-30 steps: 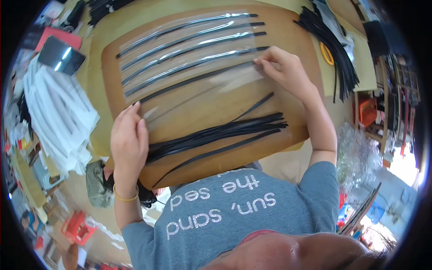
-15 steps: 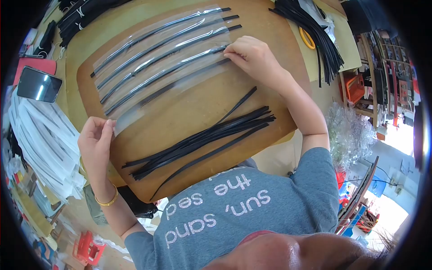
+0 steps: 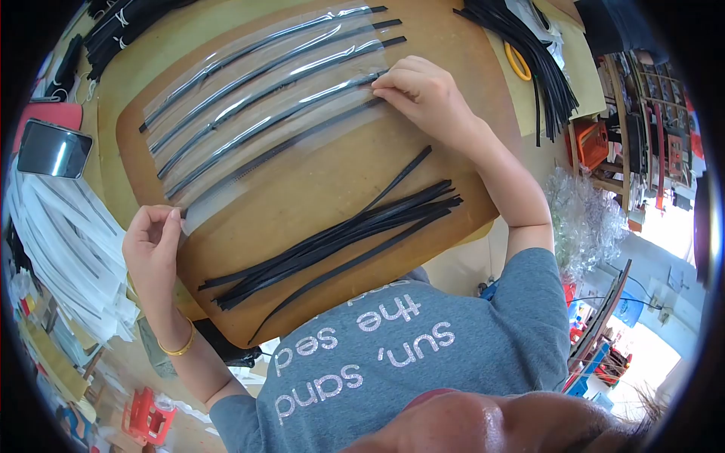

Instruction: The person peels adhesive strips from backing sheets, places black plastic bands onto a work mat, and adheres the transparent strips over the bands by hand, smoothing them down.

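Observation:
My left hand [image 3: 153, 253] is closed, thumb and forefinger pinching the left end of the lowest black strip [image 3: 291, 146] and its clear film. At the other end, my right hand [image 3: 419, 94] pinches the same strip and film, fingertips together. The strip lies nearly straight between both hands. Above it, several black strips [image 3: 276, 79] lie in a slanting row under glossy clear plastic film. Below the hands, a bundle of loose black strips [image 3: 332, 240] rests on the brown board [image 3: 317, 185]. What the fingertips press on is partly hidden.
A phone [image 3: 55, 148] lies at left, above a heap of white strips [image 3: 72, 241]. More black strips [image 3: 532, 64] hang at upper right beside yellow-handled scissors [image 3: 517, 62]. A dark bundle [image 3: 124, 32] lies at upper left. Crumpled clear plastic [image 3: 585, 219] stands at right.
My left hand has shifted slightly left and down. The black strip now shows right up to my left fingers, where pale film was before. My right hand has hardly moved, still pinching.

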`<state>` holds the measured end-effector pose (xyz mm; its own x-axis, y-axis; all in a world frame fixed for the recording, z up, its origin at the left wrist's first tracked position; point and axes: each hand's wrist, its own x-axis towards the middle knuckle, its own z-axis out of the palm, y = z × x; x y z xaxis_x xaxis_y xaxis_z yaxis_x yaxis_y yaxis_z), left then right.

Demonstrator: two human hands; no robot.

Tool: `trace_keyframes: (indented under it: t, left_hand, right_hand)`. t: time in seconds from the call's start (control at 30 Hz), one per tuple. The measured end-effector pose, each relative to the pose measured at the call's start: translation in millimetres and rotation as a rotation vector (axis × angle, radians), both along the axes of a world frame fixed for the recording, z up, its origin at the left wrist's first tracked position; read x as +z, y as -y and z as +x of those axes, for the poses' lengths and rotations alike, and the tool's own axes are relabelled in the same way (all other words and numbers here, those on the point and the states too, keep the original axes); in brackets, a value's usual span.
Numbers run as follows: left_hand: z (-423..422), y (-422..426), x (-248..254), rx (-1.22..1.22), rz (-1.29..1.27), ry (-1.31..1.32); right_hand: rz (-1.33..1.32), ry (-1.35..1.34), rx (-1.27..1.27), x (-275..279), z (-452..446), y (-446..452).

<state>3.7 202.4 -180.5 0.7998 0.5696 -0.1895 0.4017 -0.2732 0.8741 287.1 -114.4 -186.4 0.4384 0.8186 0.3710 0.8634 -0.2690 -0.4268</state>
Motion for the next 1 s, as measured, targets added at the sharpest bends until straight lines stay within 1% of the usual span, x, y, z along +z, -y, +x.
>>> trace_keyframes:
  t: [0.33,0.43,0.53,0.63,0.73,0.83,0.93,1.0]
  left_hand:
    - [0.6,3.8,5.4,0.012,-0.008,-0.013]
    - [-0.9,2.1,4.8,0.006,-0.028,-0.023]
    - [-3.6,0.8,2.9,0.0,-0.037,-0.03]
    - [-5.8,1.3,2.2,-0.021,-0.029,-0.017]
    - [-7.0,1.6,3.0,-0.025,-0.05,-0.02]
    - [-5.9,0.5,2.5,-0.031,-0.052,-0.02]
    - [-4.5,0.6,1.9,-0.034,-0.029,-0.024]
    - [-2.8,2.3,3.0,-0.034,-0.013,-0.027]
  right_hand:
    - [-0.041,-0.162,-0.009,0.0,6.7,2.6]
    - [-0.057,-0.424,-0.092,2.8,6.8,2.9]
    - [-0.049,-0.552,-0.104,1.8,10.2,5.7]
    - [-0.03,-0.483,-0.083,4.6,9.4,9.9]
    - [-0.011,-0.368,-0.006,2.1,8.1,14.1]
    - [0.001,-0.292,-0.02,1.6,5.5,11.3]
    - [-0.052,-0.215,-0.009,2.0,8.7,7.9]
    - [-0.072,-0.239,-0.014,3.2,10.0,5.8]
